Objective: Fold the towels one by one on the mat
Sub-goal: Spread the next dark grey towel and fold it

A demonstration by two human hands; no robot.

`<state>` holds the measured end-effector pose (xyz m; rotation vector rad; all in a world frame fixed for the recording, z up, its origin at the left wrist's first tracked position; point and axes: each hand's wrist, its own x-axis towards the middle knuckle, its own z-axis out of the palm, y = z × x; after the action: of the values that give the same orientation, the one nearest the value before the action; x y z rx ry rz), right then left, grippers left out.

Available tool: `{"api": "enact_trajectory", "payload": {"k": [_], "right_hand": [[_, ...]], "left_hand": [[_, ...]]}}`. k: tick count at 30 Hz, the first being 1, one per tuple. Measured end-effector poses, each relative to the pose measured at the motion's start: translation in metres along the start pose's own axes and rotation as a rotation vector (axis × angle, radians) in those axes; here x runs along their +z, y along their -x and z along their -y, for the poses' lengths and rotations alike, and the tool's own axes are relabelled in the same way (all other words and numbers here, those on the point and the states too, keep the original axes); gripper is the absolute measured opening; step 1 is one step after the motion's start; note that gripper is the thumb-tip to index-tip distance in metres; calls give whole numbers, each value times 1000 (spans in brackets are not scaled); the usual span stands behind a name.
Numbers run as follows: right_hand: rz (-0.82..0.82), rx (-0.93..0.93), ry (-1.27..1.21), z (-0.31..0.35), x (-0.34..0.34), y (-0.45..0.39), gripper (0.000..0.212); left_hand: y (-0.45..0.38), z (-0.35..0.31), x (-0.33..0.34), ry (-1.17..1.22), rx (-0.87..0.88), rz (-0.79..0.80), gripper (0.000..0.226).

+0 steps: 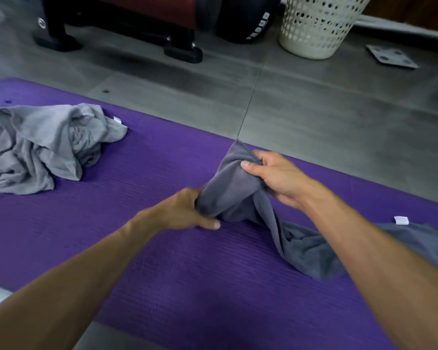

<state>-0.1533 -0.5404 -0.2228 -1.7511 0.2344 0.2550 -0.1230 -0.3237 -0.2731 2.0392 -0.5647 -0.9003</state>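
Purple mat [142,248] lies across grey tiled floor [314,109]; both bare forearms reach out over it from the near edge. Dark grey towel [234,183] is bunched and lifted off the mat near its far edge, held between the two hands; left hand [187,210] grips the lower left of the bunch, fingers curled into the cloth, thumb pointing right along the mat; right hand [273,175] grips the upper right of the bunch, thumb on top, fingers wrapped under; both hands are closed on cloth, not spread. The rest of this towel trails down and to the right, lying loose on the mat under the right forearm; a small white tag [401,220] shows at its far right edge. Light grey towel pile [43,145] sits crumpled on the mat at the left, well apart from the hands, unfolded. Beyond the mat: white perforated basket [319,24] upright on the floor; black-footed equipment frame [116,29] to its left; a flat grey scale [392,56] on the floor at right.
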Motion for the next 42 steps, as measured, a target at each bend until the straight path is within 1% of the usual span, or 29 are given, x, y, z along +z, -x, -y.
{"api": "enact_trajectory", "payload": {"k": [2,4,6,9,10,11,13,14,15,16,18,20,22,24,25,27,28,29,30,32,33,34,35,36,38,40,42], "right_hand": [[14,6,-55,7,-4,2,12],[-84,-24,10,8,-7,-1,15],[-213,-42,103,4,-9,-5,18],[-359,-52,174,-2,-9,-15,13],[-391,-50,195,-4,-8,-18,12],[-413,-42,221,-5,-6,-22,11],[-417,-16,266,-9,0,-31,11],[-401,-4,283,-11,5,-37,11],[-381,0,301,-13,9,-44,12],[-358,4,331,-15,14,-50,13],[-295,5,422,-20,24,-65,15],[-227,-7,556,-20,35,-82,18],[-163,-68,717,-16,50,-101,27],[-94,-121,828,-7,73,-125,33],[-66,-143,861,-2,87,-139,33],[-38,-218,897,9,124,-169,30],[-41,-252,896,12,143,-184,24],[-34,-269,871,12,163,-198,15],[4,-253,829,10,181,-210,18],[162,-101,750,1,210,-222,62],[224,-35,743,-5,217,-225,75],[261,-4,748,-11,218,-225,80],[265,4,751,-16,212,-225,80],[246,1,755,-21,201,-222,76],[200,0,791,-29,167,-208,63],[198,23,834,-39,124,-184,49],[200,59,874,-51,78,-153,36]], "left_hand": [[1,12,8,-57,-6,-15,25],[1,21,12,-46,16,-68,19],[4,27,11,-33,-24,-99,11],[17,36,4,-1,-176,-124,34],[23,39,1,46,-188,-102,34],[31,43,-1,92,-170,-54,27],[45,57,-3,153,-130,27,6],[52,68,-4,159,-119,23,8],[59,78,-5,163,-114,-14,7],[62,91,-5,162,-119,-89,7],[69,110,-5,101,-189,-280,27],[78,121,-8,146,-278,-400,34],[89,126,-14,219,-337,-381,40],[103,127,-26,81,-418,-374,41],[109,132,-32,-26,-465,-418,43],[121,143,-41,-226,-571,-594,50],[124,148,-46,-312,-615,-688,51],[126,154,-48,-376,-639,-753,49],[126,159,-50,-409,-653,-780,47],[121,166,-50,-398,-659,-758,45],[118,167,-50,-385,-664,-733,46],[113,166,-49,-420,-645,-733,48],[108,165,-49,-491,-597,-749,50],[100,162,-48,-566,-520,-764,51],[80,151,-43,-662,-306,-757,53],[53,134,-34,-697,-125,-678,53],[22,113,-21,-711,18,-596,51]]}}
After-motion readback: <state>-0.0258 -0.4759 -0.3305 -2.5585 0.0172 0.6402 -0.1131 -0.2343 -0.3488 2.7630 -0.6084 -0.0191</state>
